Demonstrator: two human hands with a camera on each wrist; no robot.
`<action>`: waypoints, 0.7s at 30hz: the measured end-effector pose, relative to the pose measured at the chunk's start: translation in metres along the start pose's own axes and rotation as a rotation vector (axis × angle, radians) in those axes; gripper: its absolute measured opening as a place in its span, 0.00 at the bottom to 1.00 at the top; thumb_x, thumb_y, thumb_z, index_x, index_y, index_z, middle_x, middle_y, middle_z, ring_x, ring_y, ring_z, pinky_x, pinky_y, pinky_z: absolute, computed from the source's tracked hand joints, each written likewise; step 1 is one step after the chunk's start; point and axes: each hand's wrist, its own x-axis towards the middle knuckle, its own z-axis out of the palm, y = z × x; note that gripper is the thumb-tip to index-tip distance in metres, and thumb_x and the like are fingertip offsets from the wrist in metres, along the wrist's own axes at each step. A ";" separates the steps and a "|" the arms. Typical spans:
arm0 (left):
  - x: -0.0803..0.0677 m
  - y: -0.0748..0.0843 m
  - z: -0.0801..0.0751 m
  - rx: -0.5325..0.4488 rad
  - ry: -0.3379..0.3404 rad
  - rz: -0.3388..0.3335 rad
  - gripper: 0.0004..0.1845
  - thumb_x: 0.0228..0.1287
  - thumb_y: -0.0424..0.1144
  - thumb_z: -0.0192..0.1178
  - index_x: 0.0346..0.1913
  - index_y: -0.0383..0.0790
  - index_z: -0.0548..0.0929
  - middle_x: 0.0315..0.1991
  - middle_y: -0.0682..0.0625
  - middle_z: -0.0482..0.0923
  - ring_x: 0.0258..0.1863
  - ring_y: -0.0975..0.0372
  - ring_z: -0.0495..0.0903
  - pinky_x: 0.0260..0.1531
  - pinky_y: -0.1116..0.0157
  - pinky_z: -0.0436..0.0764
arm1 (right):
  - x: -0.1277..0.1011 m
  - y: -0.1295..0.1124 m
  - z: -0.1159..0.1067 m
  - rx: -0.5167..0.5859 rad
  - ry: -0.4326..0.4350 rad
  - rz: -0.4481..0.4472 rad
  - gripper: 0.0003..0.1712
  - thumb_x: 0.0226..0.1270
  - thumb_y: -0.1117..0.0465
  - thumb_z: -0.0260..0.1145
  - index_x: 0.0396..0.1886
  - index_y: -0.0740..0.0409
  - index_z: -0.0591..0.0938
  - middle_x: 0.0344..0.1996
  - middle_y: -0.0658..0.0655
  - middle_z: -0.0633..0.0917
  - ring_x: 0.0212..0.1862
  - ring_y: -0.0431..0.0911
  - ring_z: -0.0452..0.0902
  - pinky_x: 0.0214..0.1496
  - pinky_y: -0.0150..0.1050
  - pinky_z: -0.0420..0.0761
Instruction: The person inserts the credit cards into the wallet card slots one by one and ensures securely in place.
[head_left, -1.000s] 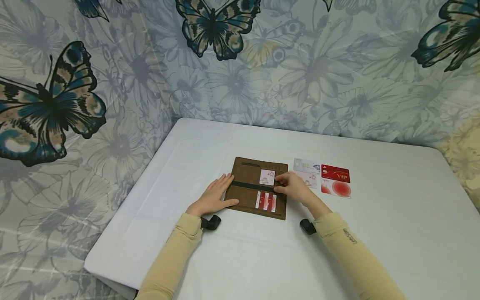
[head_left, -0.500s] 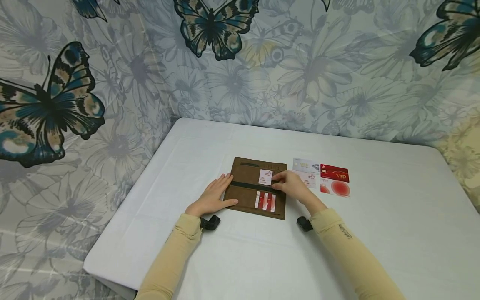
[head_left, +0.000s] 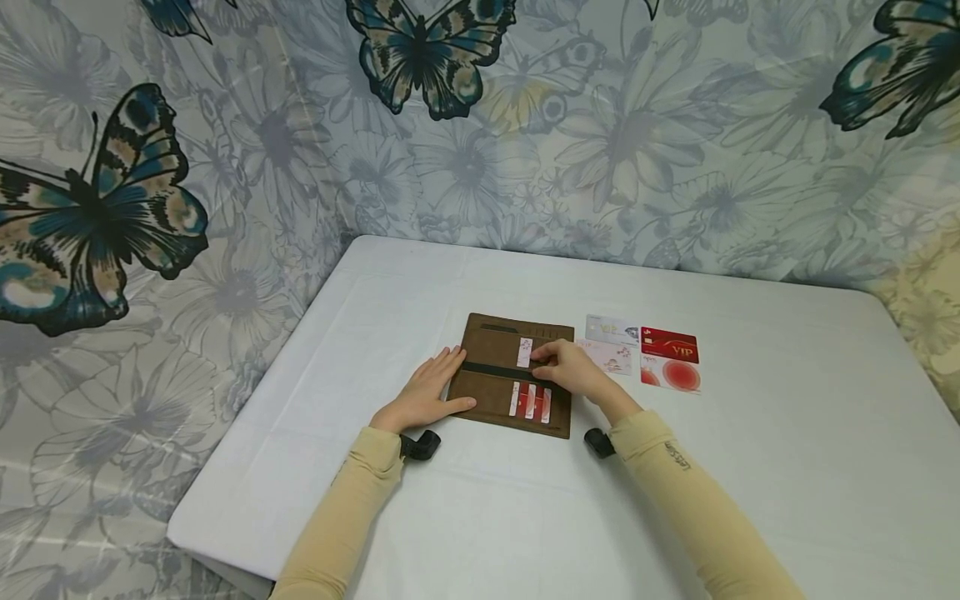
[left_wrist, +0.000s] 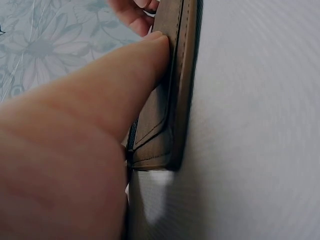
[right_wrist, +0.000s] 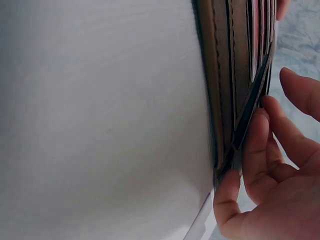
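An open brown wallet [head_left: 495, 379] lies flat on the white table [head_left: 750, 467]. My left hand [head_left: 423, 396] rests flat on its left edge, and the thumb [left_wrist: 120, 95] presses the wallet's rim [left_wrist: 175, 95]. My right hand [head_left: 566, 371] pinches a white card with pink marks [head_left: 523, 352] over the wallet's upper half, just above the dark centre band. Only a narrow strip of that card shows beside the fingers. In the right wrist view the fingers [right_wrist: 255, 145] lie against the wallet's layered edge [right_wrist: 225, 90]. Three red-and-white cards [head_left: 530, 402] sit in the lower slots.
Several loose cards lie right of the wallet: a pale one [head_left: 611, 330], a red VIP card [head_left: 670, 345], a pink-flowered one [head_left: 613, 358] and one with red circles [head_left: 671, 377]. A butterfly-patterned cloth [head_left: 225, 167] hangs behind and to the left of the table.
My right hand has slid left across the wallet with the white card, and less of the card now shows. The left hand has stayed put.
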 end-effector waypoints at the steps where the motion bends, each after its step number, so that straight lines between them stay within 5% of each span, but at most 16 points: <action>1: 0.000 0.000 0.000 -0.001 0.001 0.001 0.46 0.63 0.60 0.53 0.73 0.41 0.43 0.73 0.47 0.38 0.71 0.60 0.35 0.67 0.58 0.37 | 0.000 -0.001 0.000 -0.004 -0.001 -0.001 0.15 0.58 0.68 0.65 0.45 0.70 0.80 0.34 0.59 0.77 0.33 0.46 0.69 0.34 0.36 0.70; 21: 0.001 -0.002 0.000 -0.002 0.000 0.010 0.47 0.62 0.60 0.53 0.74 0.42 0.43 0.73 0.47 0.38 0.71 0.60 0.35 0.67 0.58 0.37 | 0.002 0.001 0.004 -0.082 -0.014 -0.036 0.19 0.56 0.63 0.69 0.47 0.63 0.81 0.47 0.61 0.74 0.39 0.49 0.69 0.41 0.47 0.64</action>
